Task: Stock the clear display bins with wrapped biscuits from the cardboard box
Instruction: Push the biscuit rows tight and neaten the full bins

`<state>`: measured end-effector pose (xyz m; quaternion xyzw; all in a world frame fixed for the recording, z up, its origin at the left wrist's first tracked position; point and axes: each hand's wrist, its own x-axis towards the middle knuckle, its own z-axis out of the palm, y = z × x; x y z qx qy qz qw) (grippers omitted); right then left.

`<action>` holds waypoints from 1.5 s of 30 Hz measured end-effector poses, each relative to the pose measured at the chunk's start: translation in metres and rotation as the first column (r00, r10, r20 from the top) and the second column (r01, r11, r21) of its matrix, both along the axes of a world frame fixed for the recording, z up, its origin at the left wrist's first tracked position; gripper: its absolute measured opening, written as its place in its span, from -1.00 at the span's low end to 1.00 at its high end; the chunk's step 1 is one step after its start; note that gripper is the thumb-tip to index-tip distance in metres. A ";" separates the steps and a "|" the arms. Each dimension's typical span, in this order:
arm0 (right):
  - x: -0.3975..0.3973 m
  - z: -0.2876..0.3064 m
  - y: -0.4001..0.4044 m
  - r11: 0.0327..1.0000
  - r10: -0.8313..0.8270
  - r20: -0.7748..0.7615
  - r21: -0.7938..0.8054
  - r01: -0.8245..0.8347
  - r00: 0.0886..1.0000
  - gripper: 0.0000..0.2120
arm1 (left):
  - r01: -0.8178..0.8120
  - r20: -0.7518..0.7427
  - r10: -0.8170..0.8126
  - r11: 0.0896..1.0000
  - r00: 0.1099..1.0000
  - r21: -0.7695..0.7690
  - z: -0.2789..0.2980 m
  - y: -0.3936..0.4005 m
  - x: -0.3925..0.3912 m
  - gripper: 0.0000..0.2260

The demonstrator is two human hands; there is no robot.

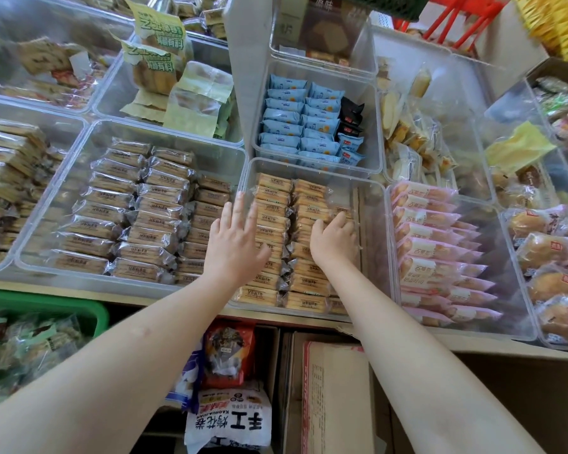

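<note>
Left hand (235,239) flat, fingers straight, on wrapped biscuits (273,224) in clear bin (373,224); right hand (333,237) curls onto one packet. Blue packets (295,126) behind, pink packets (430,231) right, cardboard box (335,394) below counter.

A pale shelf edge (79,285) runs across — green basket (46,306) and red rack (456,21) nearby, daylight soft.

Below the counter's front edge, a white snack bag (229,421) in front of me carries large black characters "手工烤花卷" and small Latin letters "KAOHUAJUAN". Green packets (159,29) in a far-left bin read "有颜有料". A brown box (328,26) in the far-centre bin shows "麻味". Biscuit wrapper print is too small to read.
</note>
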<state>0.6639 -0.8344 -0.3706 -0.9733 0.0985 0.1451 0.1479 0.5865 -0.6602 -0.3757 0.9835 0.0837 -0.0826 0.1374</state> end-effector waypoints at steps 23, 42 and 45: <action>0.045 -0.008 0.013 0.951 0.305 0.220 -0.021 -0.308 0.926 -0.45 | 0.022 -0.037 -0.021 1.000 0.999 0.022 -0.002 -0.001 0.004 -0.28; 0.036 -0.021 0.030 0.899 0.420 0.099 -0.182 -0.398 0.902 -0.39 | 0.015 -0.019 -0.015 1.000 1.000 0.003 0.000 -0.001 0.003 -0.30; 0.032 -0.024 0.027 0.923 0.375 0.098 -0.132 -0.361 0.922 -0.40 | 0.017 -0.024 -0.017 1.000 1.000 0.004 0.000 -0.001 0.003 -0.31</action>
